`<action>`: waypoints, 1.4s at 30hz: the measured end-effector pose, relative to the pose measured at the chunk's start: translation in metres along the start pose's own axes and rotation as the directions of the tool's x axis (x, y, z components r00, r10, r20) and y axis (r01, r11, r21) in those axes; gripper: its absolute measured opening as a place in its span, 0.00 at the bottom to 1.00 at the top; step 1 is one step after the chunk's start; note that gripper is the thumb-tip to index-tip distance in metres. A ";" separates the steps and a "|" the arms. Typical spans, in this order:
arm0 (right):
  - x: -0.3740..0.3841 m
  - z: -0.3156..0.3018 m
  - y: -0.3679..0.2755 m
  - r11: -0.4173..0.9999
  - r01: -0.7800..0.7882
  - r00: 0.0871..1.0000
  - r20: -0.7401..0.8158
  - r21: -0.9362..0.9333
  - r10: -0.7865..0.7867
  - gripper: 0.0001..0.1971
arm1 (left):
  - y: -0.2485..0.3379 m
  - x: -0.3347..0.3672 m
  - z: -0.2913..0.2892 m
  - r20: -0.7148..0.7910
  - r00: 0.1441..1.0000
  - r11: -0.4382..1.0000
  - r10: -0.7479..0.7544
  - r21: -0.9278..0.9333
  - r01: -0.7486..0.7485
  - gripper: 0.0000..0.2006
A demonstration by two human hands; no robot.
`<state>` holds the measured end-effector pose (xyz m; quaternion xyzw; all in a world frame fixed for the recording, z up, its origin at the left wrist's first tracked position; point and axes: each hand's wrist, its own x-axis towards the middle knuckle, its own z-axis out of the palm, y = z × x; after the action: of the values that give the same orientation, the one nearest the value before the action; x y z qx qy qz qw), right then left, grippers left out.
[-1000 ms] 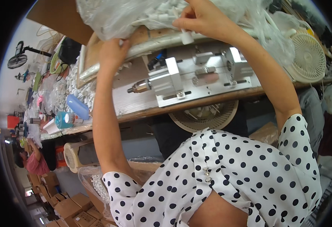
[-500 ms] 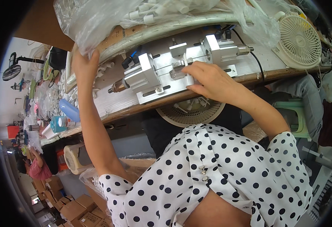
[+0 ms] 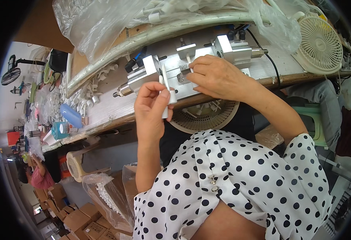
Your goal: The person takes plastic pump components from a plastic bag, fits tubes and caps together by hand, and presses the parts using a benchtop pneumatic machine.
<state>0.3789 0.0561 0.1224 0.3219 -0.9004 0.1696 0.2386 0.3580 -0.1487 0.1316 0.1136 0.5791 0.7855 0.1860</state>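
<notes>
Long wooden workbench (image 3: 103, 116) with a pale top and brown front edge is running across the view and is carrying a silver metal press fixture (image 3: 191, 66) with block-shaped clamps at its middle, a white round table fan (image 3: 318, 45) at its right end, and a large clear plastic bag of white plastic parts (image 3: 115, 18) along its back. Loose white plastic tube pieces (image 3: 88, 86) are lying scattered on the left part of the top, near a blue plastic bottle (image 3: 70, 115) lying on its side and a teal roll of tape (image 3: 61, 130) sitting by the front edge. A black cable (image 3: 272, 66) is trailing over the bench edge beside the fixture.
</notes>
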 end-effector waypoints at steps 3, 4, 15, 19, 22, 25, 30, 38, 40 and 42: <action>0.003 -0.010 -0.007 0.996 -0.054 0.998 -0.020 0.069 0.055 0.16 | -0.011 0.001 0.009 -0.012 1.000 1.000 0.017 -0.011 -0.017 0.05; 0.004 -0.012 -0.011 0.986 -0.095 0.993 -0.060 0.136 0.104 0.18 | -0.013 0.001 0.013 0.012 0.999 0.999 0.039 -0.025 -0.039 0.05; -0.007 -0.008 -0.012 0.975 -0.063 0.960 -0.253 0.215 0.118 0.16 | -0.027 -0.001 0.021 0.013 0.996 0.990 0.091 0.109 -0.092 0.11; -0.003 0.002 -0.001 0.996 0.021 0.987 -0.159 0.086 -0.007 0.15 | -0.027 -0.004 0.017 0.001 0.989 0.978 0.150 0.145 -0.148 0.15; 0.001 0.001 0.002 0.998 0.032 0.995 -0.099 0.060 -0.026 0.15 | -0.026 -0.005 0.018 -0.004 0.989 0.978 0.146 0.148 -0.144 0.15; 0.003 -0.003 0.002 0.996 -0.011 0.999 -0.037 0.086 0.015 0.16 | -0.025 -0.005 0.017 -0.002 0.995 0.984 0.101 0.146 -0.099 0.15; 0.003 -0.010 -0.017 0.996 -0.019 0.987 -0.156 0.085 0.032 0.18 | -0.021 -0.003 0.029 -0.048 0.992 0.992 0.120 -0.037 -0.121 0.15; -0.010 -0.003 -0.025 0.995 0.010 0.964 -0.266 0.104 0.018 0.15 | -0.018 -0.006 0.048 -0.053 0.998 0.977 0.038 -0.207 -0.048 0.18; -0.011 -0.006 -0.018 0.991 -0.037 0.970 -0.233 0.126 0.066 0.13 | -0.021 -0.010 0.038 -0.016 0.994 0.995 0.104 -0.008 -0.104 0.18; -0.010 -0.002 -0.011 0.993 -0.024 0.978 -0.203 0.118 0.048 0.12 | -0.024 -0.012 0.029 0.040 0.986 0.967 0.160 0.194 -0.165 0.17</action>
<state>0.3937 0.0538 0.1203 0.2994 -0.8655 0.2576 0.3082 0.3846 -0.1222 0.1182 0.1879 0.6403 0.7358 0.1157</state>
